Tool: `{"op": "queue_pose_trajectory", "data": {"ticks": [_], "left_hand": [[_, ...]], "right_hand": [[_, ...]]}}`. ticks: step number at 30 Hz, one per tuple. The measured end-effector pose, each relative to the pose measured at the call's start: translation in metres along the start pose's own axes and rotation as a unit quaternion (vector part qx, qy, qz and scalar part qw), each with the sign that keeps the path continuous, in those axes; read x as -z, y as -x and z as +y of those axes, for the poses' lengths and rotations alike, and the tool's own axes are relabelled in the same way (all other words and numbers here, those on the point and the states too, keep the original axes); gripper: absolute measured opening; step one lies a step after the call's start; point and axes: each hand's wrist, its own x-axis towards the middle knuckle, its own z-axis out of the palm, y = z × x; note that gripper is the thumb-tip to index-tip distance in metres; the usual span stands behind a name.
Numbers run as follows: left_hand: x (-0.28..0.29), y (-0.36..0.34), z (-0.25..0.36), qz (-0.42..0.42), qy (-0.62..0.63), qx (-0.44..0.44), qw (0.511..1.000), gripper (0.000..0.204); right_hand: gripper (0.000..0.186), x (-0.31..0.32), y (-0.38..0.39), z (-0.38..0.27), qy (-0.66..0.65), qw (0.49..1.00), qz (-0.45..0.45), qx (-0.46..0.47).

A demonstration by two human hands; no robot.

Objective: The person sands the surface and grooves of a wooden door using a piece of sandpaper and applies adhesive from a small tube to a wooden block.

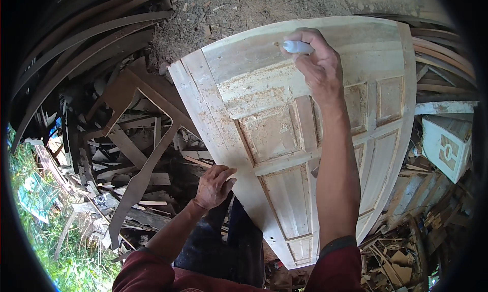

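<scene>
A pale wooden panel door (284, 162) lies in front of me, its surface strewn with sawdust and shavings. My right hand (323, 63) is closed around a small whitish squeeze bottle (298, 47). The bottle is tilted sideways, its tip pointing left over the door's wide far rail, beside a small brownish spot. Whether the tip touches the wood I cannot tell. At the door's left edge is my left hand (216, 186), fingers curled and thumb near the index finger. What it holds, if anything, is too small to make out.
Scrap wood (137, 155) is heaped on the left, with a cut-out brown board (162, 106) among it. Curved planks (91, 43) line the far left. A white box-shaped object with a grille (447, 147) stands on the right. Shavings cover the ground (244, 12) beyond the door.
</scene>
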Motion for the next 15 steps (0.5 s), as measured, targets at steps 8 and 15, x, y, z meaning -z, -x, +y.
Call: {"op": "queue_pose_trajectory", "data": {"ticks": [8, 15], "left_hand": [[-0.013, 0.066, -0.013, -0.021, 0.037, 0.117, 0.992, 0.026], [-0.025, 0.067, -0.004, -0.06, 0.052, 0.127, 0.989, 0.024]], "right_hand": [[0.034, -0.065, -0.086, 0.037, 0.377, 0.891, -0.121, 0.219], [0.03, -0.089, -0.129, 0.05, 0.391, 0.857, -0.284, 0.178]]}}
